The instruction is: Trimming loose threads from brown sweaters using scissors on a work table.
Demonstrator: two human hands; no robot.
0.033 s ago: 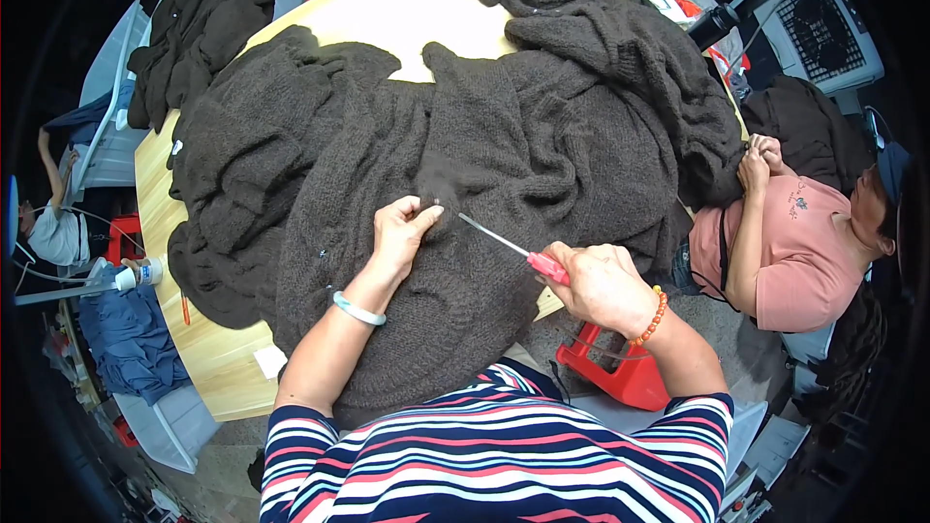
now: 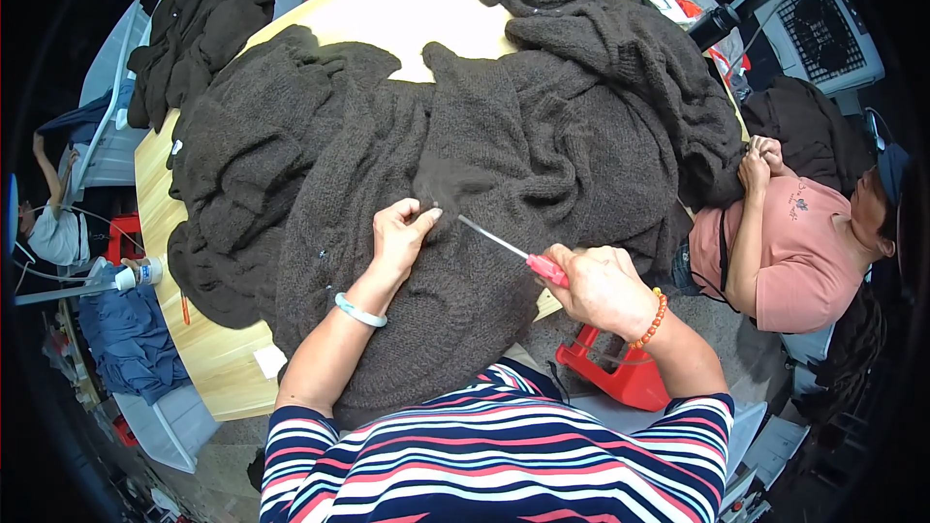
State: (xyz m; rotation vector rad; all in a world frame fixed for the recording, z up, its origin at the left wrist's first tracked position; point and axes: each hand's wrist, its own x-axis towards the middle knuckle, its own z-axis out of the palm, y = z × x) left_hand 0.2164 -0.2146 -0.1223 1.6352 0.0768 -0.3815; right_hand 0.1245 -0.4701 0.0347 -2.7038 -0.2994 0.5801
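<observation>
A large dark brown knitted garment (image 2: 387,329) lies bunched over the table and reaches down to my lap. My left hand (image 2: 402,232) is closed in a pinch on its knit, thumb against forefinger. Fine dark fuzz shows just beyond those fingertips. My right hand (image 2: 601,286) grips the pink-red handle of a thin metal-shafted tool (image 2: 496,236). The shaft points up and left, its tip a short way right of my left thumb. Whether the tip is hooked is too small to tell.
More brown knitwear (image 2: 630,58) is heaped at the table's far right. A co-worker (image 2: 804,252) in a pink top sits at the right. On the pale wooden table (image 2: 228,383), a white paper piece (image 2: 270,361) lies at the left. A red holder (image 2: 615,373) stands below my right hand.
</observation>
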